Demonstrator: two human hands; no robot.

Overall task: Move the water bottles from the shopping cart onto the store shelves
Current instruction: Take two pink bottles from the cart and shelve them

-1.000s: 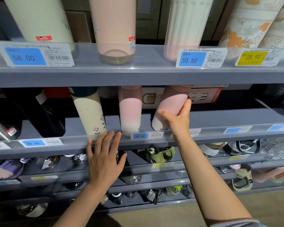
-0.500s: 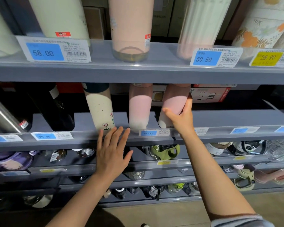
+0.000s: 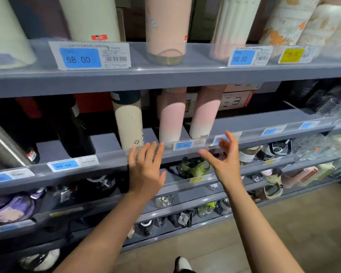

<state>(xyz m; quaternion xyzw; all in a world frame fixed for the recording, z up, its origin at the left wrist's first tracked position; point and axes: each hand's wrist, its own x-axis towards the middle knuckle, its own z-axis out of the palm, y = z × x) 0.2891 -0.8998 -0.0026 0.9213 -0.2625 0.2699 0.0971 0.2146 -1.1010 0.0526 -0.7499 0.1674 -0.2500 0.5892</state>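
Observation:
Two pink-to-white bottles stand side by side on the middle grey shelf (image 3: 264, 117): one (image 3: 171, 117) on the left, one (image 3: 205, 113) on the right. A cream bottle with a flower print (image 3: 128, 123) stands left of them. My right hand (image 3: 223, 160) hovers open just in front of the shelf lip, below the right pink bottle and apart from it. My left hand (image 3: 146, 170) rests flat with spread fingers against the shelf's front rail. The shopping cart is out of view.
The top shelf (image 3: 165, 75) carries tall cream, pink and floral bottles behind price tags. Black bottles (image 3: 75, 127) and a steel one (image 3: 2, 142) fill the middle shelf's left. Lower shelves hold wrapped cups and a green mug (image 3: 195, 166). Tan floor lies bottom right.
My right hand has let go of the right pink bottle and drawn back and down from the shelf. The bottle stays standing. My left hand stays on the rail.

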